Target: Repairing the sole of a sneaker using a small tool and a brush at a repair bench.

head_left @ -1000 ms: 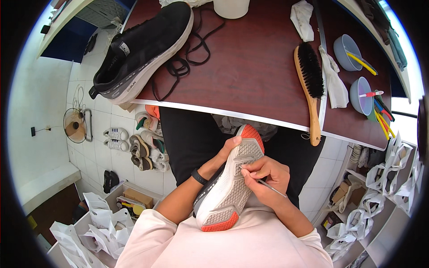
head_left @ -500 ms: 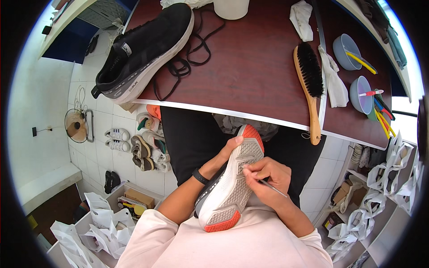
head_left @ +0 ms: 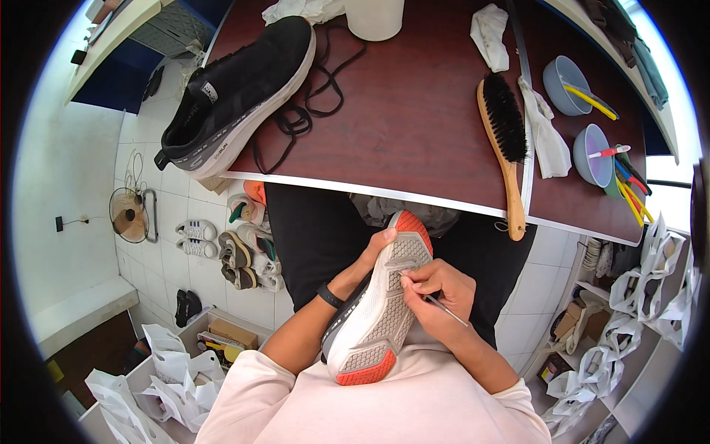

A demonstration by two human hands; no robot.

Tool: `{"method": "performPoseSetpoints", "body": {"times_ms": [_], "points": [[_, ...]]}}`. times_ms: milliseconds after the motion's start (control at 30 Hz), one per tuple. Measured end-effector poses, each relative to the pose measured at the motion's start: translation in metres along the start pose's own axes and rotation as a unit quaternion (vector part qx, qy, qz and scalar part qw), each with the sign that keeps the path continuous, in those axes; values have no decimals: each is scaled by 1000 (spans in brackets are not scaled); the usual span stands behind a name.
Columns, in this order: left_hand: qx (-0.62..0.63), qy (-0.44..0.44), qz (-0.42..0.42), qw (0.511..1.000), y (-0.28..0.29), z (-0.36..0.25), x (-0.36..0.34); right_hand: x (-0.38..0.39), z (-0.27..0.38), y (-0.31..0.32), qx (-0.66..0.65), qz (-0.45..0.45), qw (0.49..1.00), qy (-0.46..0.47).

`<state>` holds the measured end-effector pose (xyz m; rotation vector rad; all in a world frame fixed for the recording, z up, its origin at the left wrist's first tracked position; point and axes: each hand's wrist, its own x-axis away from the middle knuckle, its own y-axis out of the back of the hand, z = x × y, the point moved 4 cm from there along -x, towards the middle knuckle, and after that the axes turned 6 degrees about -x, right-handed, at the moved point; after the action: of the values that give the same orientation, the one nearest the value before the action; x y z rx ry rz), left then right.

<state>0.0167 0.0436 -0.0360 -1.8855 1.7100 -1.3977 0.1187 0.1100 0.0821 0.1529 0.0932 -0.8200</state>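
A sneaker rests against my shirt and lap, its grey patterned sole with red toe and heel patches facing up. My left hand is closed round its far end, thumb on the sole's edge. A thin metal tool is pinched in my right hand, its tip at the middle of the sole; the exact kind of tool I cannot make out. Beyond, on the dark red table, lies the matching black sneaker with its black laces loose beside it.
A wooden-handled brush lies at the table's right, its handle past the edge. White cloths and two bowls with coloured-handled tools are beside it. A white container stands at the back. Shoes and a fan are on the left floor.
The view has shifted slightly, so the table things appear a little displaced. Both hands keep their hold on the sneaker and the thin tool, whose tip stays near the middle of the sole.
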Motion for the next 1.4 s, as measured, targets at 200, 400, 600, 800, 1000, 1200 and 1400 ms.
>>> {"method": "performPoseSetpoints", "body": {"times_ms": [200,400,600,800,1000,1200,1400], "points": [[-6,3,-13,1000,1,2,-2,-1,0,2,-33,22,999,-5],[2,0,4,1000,-1,-1,-1,5,-1,0,4,12,1000,28],[0,-5,-26,1000,3,3,-2,11,-8,0,4,-30,999,26],[4,-1,-13,1000,2,-1,-1,9,-5,-1,-5,-10,999,50],[-27,24,-48,998,1,-1,0,10,1,5,47,-42,992,109],[-13,8,-54,998,11,0,-1,1,-17,27,87,-94,989,80],[-36,-15,-52,998,0,-13,1,-79,28,44,134,-24,981,141]]}}
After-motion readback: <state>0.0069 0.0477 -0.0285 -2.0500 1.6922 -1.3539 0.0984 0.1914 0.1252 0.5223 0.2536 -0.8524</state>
